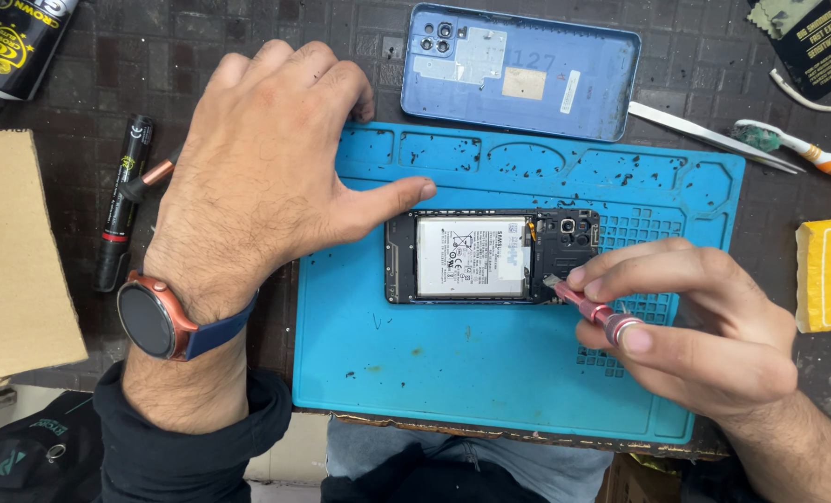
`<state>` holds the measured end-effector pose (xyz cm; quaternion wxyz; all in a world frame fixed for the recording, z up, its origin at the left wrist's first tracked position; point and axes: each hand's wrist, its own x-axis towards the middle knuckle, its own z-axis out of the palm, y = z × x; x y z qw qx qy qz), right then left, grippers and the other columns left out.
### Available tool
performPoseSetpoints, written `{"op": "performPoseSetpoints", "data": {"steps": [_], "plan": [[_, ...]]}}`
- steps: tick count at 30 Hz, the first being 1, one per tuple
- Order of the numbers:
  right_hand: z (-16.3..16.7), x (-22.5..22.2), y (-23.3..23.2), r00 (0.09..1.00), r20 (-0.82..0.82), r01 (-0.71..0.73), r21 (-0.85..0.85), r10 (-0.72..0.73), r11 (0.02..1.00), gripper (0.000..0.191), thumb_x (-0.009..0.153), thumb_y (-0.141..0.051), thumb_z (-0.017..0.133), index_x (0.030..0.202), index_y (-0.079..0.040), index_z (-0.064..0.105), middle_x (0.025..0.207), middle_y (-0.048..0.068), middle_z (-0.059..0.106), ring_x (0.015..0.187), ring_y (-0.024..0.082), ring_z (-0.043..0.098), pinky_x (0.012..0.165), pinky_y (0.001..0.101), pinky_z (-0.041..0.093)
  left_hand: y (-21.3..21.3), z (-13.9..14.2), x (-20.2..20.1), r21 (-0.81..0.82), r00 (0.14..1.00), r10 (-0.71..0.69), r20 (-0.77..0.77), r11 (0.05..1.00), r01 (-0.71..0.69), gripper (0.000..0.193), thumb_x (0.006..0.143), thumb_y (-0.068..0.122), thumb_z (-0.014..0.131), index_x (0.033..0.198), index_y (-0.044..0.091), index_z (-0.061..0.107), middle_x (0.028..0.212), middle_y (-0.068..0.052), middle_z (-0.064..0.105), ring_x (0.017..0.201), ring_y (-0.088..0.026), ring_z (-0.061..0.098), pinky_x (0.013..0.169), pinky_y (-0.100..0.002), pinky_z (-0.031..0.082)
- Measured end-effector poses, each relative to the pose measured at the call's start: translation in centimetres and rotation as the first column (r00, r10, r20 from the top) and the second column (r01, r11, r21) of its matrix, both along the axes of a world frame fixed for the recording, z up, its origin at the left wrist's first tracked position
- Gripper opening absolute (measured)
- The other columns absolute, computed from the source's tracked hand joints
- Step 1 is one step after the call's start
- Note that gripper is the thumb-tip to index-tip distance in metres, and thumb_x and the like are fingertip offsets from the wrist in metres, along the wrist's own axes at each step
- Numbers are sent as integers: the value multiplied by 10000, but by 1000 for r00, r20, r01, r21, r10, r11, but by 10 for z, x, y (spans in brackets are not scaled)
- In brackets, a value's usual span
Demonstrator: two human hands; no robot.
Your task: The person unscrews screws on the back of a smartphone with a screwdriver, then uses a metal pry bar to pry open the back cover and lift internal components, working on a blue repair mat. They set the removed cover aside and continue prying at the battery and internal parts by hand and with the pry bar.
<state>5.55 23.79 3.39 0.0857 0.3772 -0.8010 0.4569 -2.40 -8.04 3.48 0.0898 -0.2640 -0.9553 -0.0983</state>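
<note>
Your right hand [704,326] pinches a small pink-handled screwdriver [594,309] between thumb and fingers, with a fingertip capping its end; its tip sits at the lower right corner of the opened phone [490,256], just below the camera cluster. That phone lies face down near the middle of the blue silicone work mat [452,373], its back taken off so the white battery [471,256] fills most of the black frame. Your left hand [257,177] rests spread and grips nothing, palm down at the mat's left edge, thumb stretched out until it touches the phone's upper left corner; a round watch [150,319] with a blue strap sits on that wrist. The mat's shallow moulded compartments along the top edge hold only dark specks, as far as you can tell. One blue phone back cover [527,70] lies inside-up just above the mat. To its right lie one pair of pale tweezers [704,135] and one toothbrush [797,147]. Left of your hand lies one black marker-shaped pen [122,200], beside one cardboard box [15,251]. One yellow sponge-like block [830,275] sits at the right edge.
</note>
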Motion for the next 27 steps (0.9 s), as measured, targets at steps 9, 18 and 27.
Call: {"op": "performPoseSetpoints", "data": {"steps": [9,18,27], "plan": [[3,-3,-3,999,37,24,-2,-24,1000,343,826,97,727,1077,-49,544,1026,183,682,958,313,756,820,417,679,23,9,4,241,943,-324,-74,912,333,503,876,548,844,904,81,660,898,-71,599,885,-272,587,768,-411,423],[3,-9,-7,1000,-18,9,-55,-10,998,341,836,29,775,1045,-112,545,994,175,616,922,305,720,846,458,679,55,-12,15,349,856,-503,116,828,439,771,599,504,905,1149,42,625,1030,-104,571,982,-307,578,828,-439,466],[4,-5,-4,996,84,26,-68,-20,997,298,858,73,650,1069,-56,482,1002,199,662,926,329,736,865,487,660,56,-20,16,418,847,-508,158,811,409,736,611,397,880,1204,44,625,1090,-110,565,1022,-318,585,864,-436,496]]}}
